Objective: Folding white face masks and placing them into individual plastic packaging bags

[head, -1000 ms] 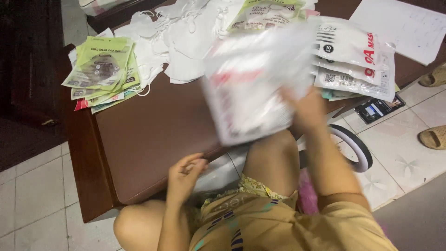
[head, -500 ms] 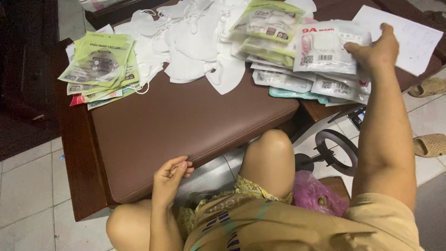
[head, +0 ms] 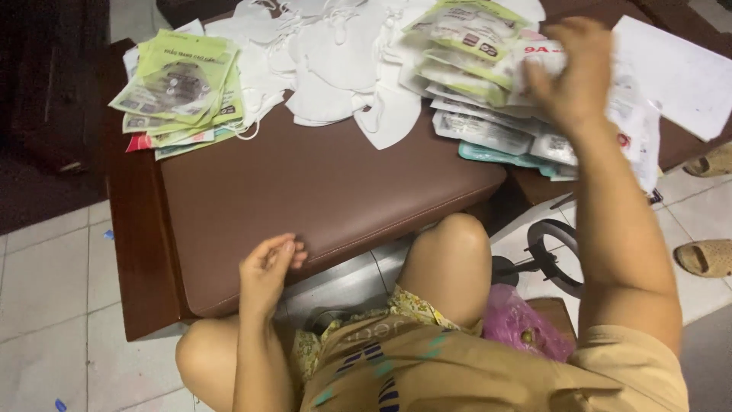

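Observation:
My right hand [head: 573, 72] reaches over a fanned pile of plastic mask packets [head: 488, 133] at the right of the brown cushioned bench [head: 320, 183]. Its fingers curl over a white packet with red print [head: 629, 126], which is blurred and hangs off the bench's right edge. My left hand [head: 267, 268] hovers at the bench's front edge near my knee, fingers loosely curled and holding nothing. A heap of loose white face masks [head: 335, 69] lies at the back middle. A stack of green packets [head: 179, 84] sits at the back left.
A white sheet of paper [head: 679, 69] lies at the far right on a dark table. Under the bench's right side are a black ring stand [head: 553, 255] and a pink plastic bag [head: 522, 324]. Sandals [head: 705, 255] lie on the tiled floor.
One second ago my right hand held a large packet up over the bench; it then laid it on the right pile, and now its fingers curl on a packet there. The left hand barely moved.

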